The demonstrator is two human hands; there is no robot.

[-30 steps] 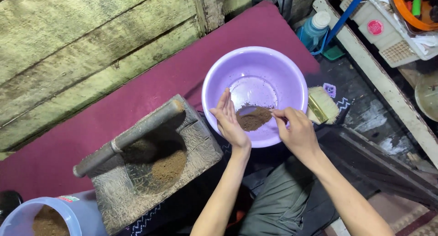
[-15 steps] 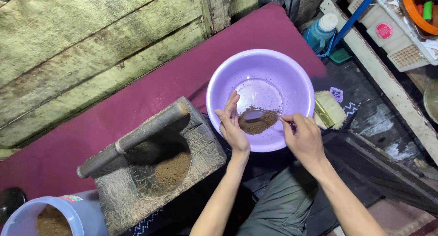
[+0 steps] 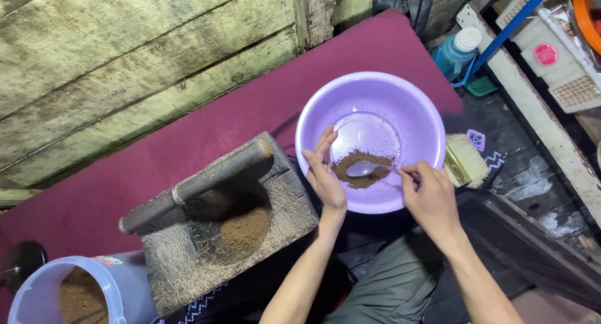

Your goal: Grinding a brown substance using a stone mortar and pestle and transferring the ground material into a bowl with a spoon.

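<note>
Brown powder [image 3: 360, 171] sits low in a purple basin [image 3: 375, 98]; the right hand [image 3: 429, 195] pinches a spoon [image 3: 369, 169], the open-fingered left hand [image 3: 324, 170] bracing the near rim. Gentle, shallow scoops should prevent spills.

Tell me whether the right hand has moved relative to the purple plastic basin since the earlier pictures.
No real move: the right hand stays at the purple plastic basin's near rim, now holding a spoon in the brown powder.

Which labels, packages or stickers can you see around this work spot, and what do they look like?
Round pink-red sticker: on the white plastic crate, upper right.
Small red, green and white label: on the pale blue bucket, lower left.
Blue bottle with white cap: behind the purple plastic basin.
</note>
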